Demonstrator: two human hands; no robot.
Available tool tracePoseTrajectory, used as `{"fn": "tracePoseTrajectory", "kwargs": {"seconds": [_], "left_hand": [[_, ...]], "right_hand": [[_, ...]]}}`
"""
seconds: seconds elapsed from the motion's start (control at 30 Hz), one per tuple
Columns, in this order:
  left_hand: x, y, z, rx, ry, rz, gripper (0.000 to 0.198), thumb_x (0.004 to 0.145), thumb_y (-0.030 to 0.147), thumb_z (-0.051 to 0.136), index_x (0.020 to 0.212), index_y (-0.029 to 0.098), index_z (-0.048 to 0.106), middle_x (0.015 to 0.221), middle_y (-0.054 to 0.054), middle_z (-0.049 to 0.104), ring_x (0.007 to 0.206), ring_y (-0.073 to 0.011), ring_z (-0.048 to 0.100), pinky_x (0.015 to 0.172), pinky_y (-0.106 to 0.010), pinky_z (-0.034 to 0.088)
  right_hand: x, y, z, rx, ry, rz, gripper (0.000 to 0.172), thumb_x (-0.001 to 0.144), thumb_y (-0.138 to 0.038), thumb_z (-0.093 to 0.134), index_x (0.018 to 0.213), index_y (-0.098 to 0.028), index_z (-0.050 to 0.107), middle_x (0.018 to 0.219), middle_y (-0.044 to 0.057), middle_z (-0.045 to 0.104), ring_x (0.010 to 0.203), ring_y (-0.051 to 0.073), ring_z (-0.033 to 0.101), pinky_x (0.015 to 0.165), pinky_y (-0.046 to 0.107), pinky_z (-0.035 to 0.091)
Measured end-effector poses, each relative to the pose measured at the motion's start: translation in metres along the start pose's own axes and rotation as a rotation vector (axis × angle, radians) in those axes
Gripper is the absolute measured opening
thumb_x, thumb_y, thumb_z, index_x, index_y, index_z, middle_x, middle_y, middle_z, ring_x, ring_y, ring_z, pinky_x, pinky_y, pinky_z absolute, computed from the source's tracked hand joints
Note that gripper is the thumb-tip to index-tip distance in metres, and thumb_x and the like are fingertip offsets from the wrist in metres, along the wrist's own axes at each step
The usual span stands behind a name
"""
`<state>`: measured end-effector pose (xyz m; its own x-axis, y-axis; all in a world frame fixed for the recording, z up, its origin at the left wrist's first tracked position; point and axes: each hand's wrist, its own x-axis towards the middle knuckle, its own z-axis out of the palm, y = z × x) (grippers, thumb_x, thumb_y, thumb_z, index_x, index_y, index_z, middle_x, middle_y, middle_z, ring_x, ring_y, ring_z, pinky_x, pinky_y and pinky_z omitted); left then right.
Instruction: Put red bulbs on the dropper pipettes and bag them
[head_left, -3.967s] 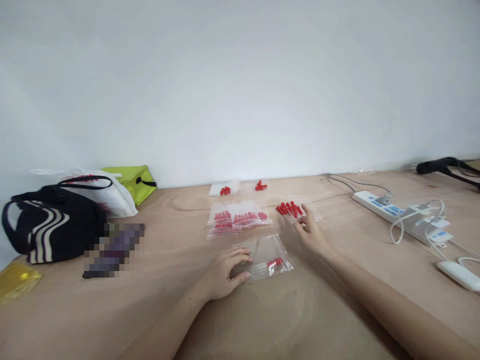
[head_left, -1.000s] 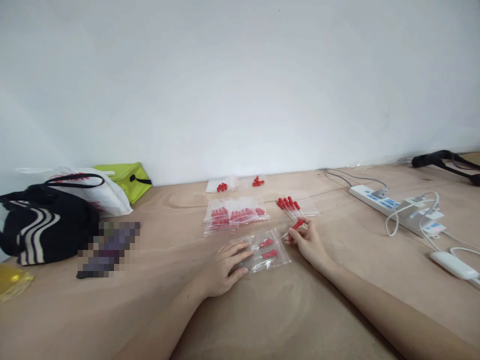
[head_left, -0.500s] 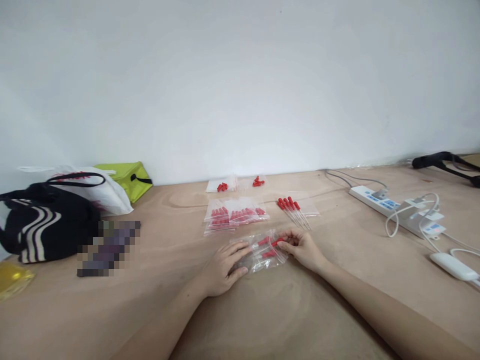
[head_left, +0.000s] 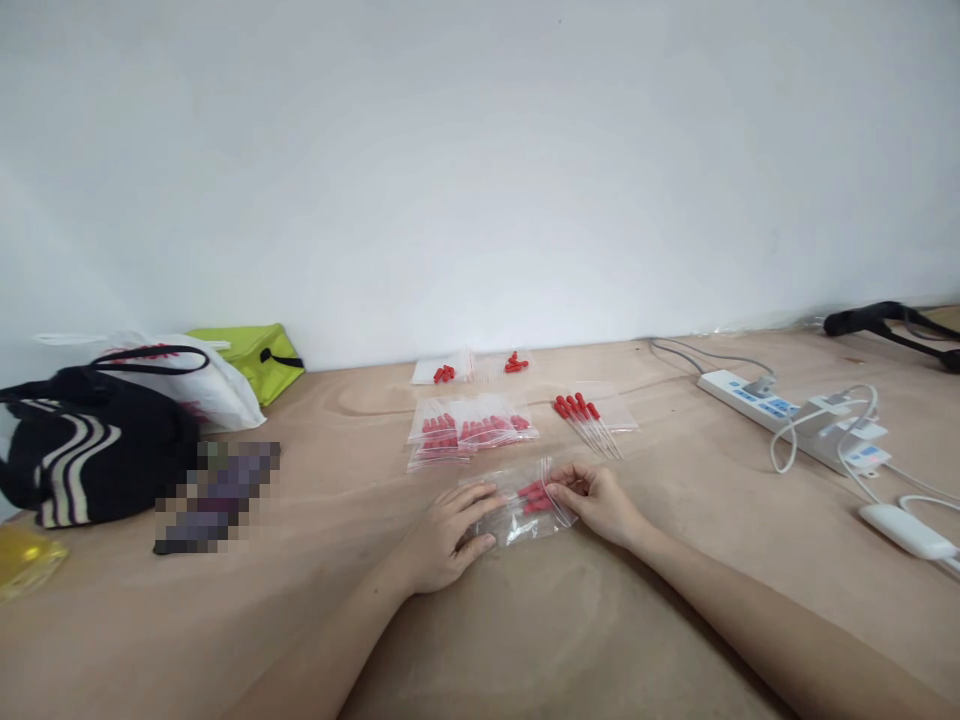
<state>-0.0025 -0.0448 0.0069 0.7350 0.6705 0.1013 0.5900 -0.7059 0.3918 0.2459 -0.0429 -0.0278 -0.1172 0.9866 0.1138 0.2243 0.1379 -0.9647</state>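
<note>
A clear zip bag (head_left: 512, 525) lies flat on the table between my hands, with droppers with red bulbs (head_left: 537, 507) inside, their bulbs close together near the zip end. My left hand (head_left: 452, 535) rests palm down on the bag's left end, fingers stretched out and apart. At the bag's mouth on the right, my right hand (head_left: 596, 497) has its thumb and fingers pinched at the bulb end of one dropper; the fingertips partly hide that spot. Beyond my right hand lie several loose droppers (head_left: 581, 412), bulbs pointing away, partly over another clear bag (head_left: 619, 413).
Filled zip bags (head_left: 480, 428) lie farther back, and red bulbs (head_left: 444, 374) rest on bags near the wall. To the right are a power strip (head_left: 750, 403) with cables and a white adapter (head_left: 907, 532). A black bag (head_left: 105, 440) and a green bag (head_left: 259, 365) stand left.
My right hand has shifted slightly left, and the dropper it pinches has slid farther into the bag, its bulb now beside the others. My left hand has stayed in place.
</note>
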Motion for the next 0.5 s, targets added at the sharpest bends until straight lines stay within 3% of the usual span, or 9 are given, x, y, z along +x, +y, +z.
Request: {"fn": "tracePoseTrajectory", "kwargs": {"seconds": [0.1,0.17,0.27,0.33,0.4,0.5], "left_hand": [[0.0,0.0,0.0,0.0,0.011,0.0,0.039,0.086,0.028,0.042,0.125,0.028,0.041,0.133,-0.004,0.04,0.122,-0.0226,0.035,0.1,-0.043,0.03],[-0.001,0.0,0.0,0.001,0.008,-0.003,0.038,0.086,0.028,0.043,0.123,0.029,0.043,0.133,-0.003,0.039,0.122,-0.0231,0.035,0.1,-0.044,0.03],[0.0,0.0,0.0,0.006,-0.003,-0.006,0.035,0.085,0.029,0.043,0.121,0.029,0.046,0.134,-0.004,0.039,0.123,-0.0237,0.034,0.1,-0.044,0.029],[0.0,0.0,-0.001,0.007,-0.007,-0.011,0.034,0.085,0.029,0.043,0.119,0.028,0.048,0.133,-0.004,0.039,0.123,-0.0238,0.034,0.1,-0.044,0.03],[0.0,0.0,-0.001,0.004,-0.009,-0.014,0.034,0.085,0.028,0.043,0.119,0.027,0.048,0.133,-0.005,0.039,0.123,-0.0241,0.034,0.099,-0.044,0.031],[0.0,0.0,-0.001,-0.004,-0.01,-0.014,0.036,0.085,0.029,0.043,0.121,0.027,0.046,0.133,-0.005,0.04,0.123,-0.0244,0.034,0.099,-0.045,0.031]], "right_hand": [[0.001,-0.003,-0.002,-0.019,-0.043,-0.001,0.03,0.073,-0.045,0.052,0.072,-0.018,0.062,0.06,0.0,0.061,0.05,0.012,0.052,0.048,0.024,0.042],[0.005,-0.004,-0.007,-0.09,-0.003,-0.025,0.03,0.076,-0.045,0.048,0.074,-0.018,0.062,0.06,0.0,0.06,0.047,0.011,0.049,0.046,0.024,0.04],[0.017,-0.001,-0.021,-0.372,0.235,-0.105,0.025,0.075,-0.039,0.049,0.079,-0.019,0.062,0.069,0.002,0.06,0.048,0.012,0.049,0.049,0.026,0.041],[0.03,0.003,-0.033,-0.607,0.384,-0.123,0.022,0.075,-0.034,0.048,0.083,-0.019,0.062,0.082,0.006,0.06,0.059,0.014,0.054,0.058,0.028,0.042],[0.043,0.008,-0.046,-0.769,0.496,-0.036,0.024,0.075,-0.031,0.047,0.09,-0.018,0.062,0.094,0.009,0.059,0.073,0.018,0.057,0.064,0.029,0.041],[0.062,0.016,-0.062,-0.848,0.55,0.176,0.03,0.076,-0.031,0.045,0.099,-0.016,0.058,0.095,0.011,0.061,0.083,0.022,0.058,0.066,0.029,0.04]]}}
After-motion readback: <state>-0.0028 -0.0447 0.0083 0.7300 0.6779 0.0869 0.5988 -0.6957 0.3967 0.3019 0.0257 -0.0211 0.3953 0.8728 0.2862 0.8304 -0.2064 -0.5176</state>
